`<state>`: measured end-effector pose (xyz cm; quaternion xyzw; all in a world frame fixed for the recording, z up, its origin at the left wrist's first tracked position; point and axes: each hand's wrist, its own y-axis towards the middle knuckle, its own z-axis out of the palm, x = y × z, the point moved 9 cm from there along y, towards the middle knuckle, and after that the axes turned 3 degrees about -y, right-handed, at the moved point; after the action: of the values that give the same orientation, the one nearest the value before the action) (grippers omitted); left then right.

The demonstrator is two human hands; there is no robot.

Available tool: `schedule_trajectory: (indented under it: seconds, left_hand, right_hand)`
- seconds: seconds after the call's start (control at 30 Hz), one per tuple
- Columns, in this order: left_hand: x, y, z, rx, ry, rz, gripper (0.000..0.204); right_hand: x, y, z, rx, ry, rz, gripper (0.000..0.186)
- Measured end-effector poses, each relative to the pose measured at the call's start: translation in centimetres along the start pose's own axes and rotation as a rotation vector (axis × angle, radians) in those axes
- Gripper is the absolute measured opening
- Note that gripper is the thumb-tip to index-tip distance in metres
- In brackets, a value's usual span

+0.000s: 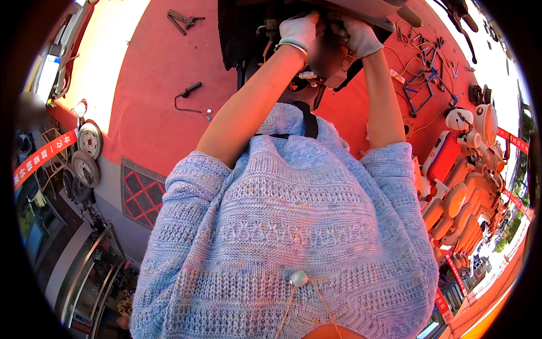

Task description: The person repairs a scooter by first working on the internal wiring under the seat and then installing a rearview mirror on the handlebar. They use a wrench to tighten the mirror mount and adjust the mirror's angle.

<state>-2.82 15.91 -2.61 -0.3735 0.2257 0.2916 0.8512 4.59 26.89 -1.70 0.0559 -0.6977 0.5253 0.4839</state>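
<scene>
Red floor point(164, 73) with bright sunlit strip point(113, 45)

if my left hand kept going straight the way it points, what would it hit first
Probably the dark panel just beyond your left hand, though shadow leaves the depth unclear.

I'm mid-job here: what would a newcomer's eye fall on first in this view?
First, the pale blue knit sweater, filling the lower middle. Then the white-gloved left hand and right hand at top centre, at a dark machine; what they grip is unclear. At far right, a cluster of orange scooters stands out beside the red floor.
</scene>
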Motion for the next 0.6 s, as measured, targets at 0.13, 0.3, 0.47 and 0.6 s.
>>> schedule_trajectory:
  seconds: [0.13,0.3,0.47,0.6]
  left_hand:
    - [-0.2,-0.2,0.2,0.0,0.133,0.024,0.019]
    - [-0.1,-0.1,0.2,-0.029,0.115,0.048,0.018]
    - [0.1,0.5,-0.2,-0.067,0.142,0.089,0.014]
    - [0.1,0.8,-0.3,-0.041,0.132,0.127,0.014]
  right_hand:
    - [0.3,-0.5,-0.3,0.085,0.012,-0.023,0.026]
    - [3.1,-0.5,0.6,0.138,-0.962,-0.855,0.048]
    - [3.5,-0.7,0.7,0.106,-1.031,-1.018,0.045]
    - [3.5,-0.5,0.9,0.13,-0.969,-1.025,0.044]
